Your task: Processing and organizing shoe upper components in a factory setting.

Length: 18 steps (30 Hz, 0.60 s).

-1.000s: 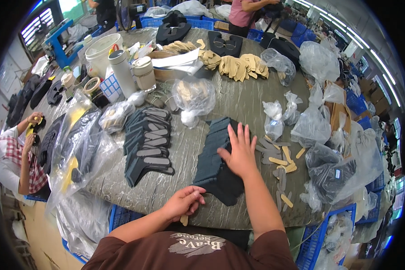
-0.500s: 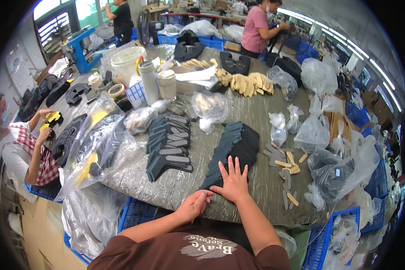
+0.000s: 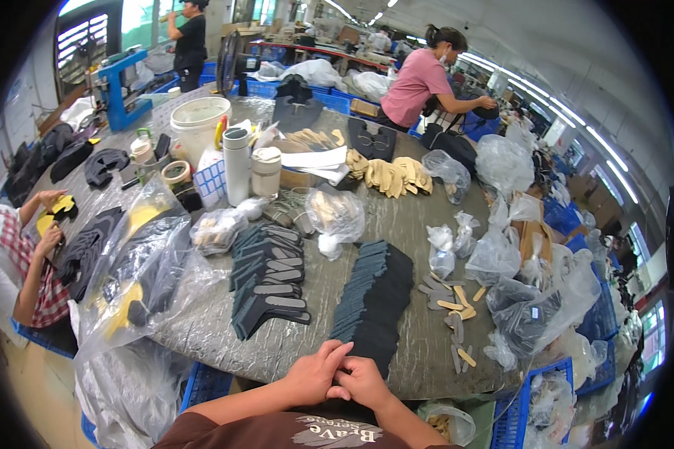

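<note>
My left hand [image 3: 313, 374] and my right hand [image 3: 362, 382] meet at the near edge of the table, fingers closed and folded against each other. Nothing shows in either; the inner sides of the palms are hidden. Just beyond them lies a long overlapping row of dark fabric pieces [image 3: 374, 292], its near end by my right hand. To the left is a second group of dark cut pieces [image 3: 266, 280], several bearing grey strips. Loose grey and tan strips [image 3: 457, 314] lie scattered to the right.
Clear plastic bags [image 3: 532, 299] crowd the right side. A white bucket [image 3: 200, 123], a bottle [image 3: 237, 165] and a jar [image 3: 266, 172] stand at the back left. Tan pieces [image 3: 397, 176] lie further back. A co-worker's hands [image 3: 51, 224] hold black-and-yellow pieces at left; another person [image 3: 419, 82] bends over far right.
My right hand has left the dark fabric row, where it lay spread flat, and drawn back to join my left hand. The view has shifted; the person in pink now leans forward.
</note>
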### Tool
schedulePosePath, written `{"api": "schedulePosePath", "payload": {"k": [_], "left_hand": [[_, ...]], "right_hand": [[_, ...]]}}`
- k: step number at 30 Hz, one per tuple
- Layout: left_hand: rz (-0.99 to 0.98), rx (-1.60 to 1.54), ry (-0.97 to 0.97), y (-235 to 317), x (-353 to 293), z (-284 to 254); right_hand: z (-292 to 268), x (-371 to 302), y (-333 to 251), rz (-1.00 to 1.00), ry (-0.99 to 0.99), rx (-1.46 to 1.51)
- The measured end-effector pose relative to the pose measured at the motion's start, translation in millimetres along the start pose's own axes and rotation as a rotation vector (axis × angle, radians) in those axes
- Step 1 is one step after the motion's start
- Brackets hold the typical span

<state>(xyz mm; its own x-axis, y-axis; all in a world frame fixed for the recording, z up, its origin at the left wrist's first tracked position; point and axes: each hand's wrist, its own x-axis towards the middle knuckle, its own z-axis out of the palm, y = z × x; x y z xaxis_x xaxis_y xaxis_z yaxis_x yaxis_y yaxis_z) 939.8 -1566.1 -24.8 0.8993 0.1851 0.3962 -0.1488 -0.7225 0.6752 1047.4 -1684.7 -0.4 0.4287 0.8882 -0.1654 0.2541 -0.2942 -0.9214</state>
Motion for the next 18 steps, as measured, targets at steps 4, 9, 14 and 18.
{"api": "schedulePosePath", "payload": {"k": [4, 9, 14, 18], "left_hand": [[-0.005, -0.085, -0.117, -9, -2, -2], [-0.037, -0.166, -0.224, -12, -10, -10], [0.043, -0.279, -0.146, -12, -17, -11], [-0.231, -0.729, -0.047, -14, -19, -3]], "right_hand": [[1, -1, 0, 0.072, -0.064, 0.022], [16, 1, 9, 0.107, -0.046, 0.195], [26, 2, 19, 0.163, -0.075, 0.275], [22, -1, 18, 0.188, -0.097, 0.739]]}}
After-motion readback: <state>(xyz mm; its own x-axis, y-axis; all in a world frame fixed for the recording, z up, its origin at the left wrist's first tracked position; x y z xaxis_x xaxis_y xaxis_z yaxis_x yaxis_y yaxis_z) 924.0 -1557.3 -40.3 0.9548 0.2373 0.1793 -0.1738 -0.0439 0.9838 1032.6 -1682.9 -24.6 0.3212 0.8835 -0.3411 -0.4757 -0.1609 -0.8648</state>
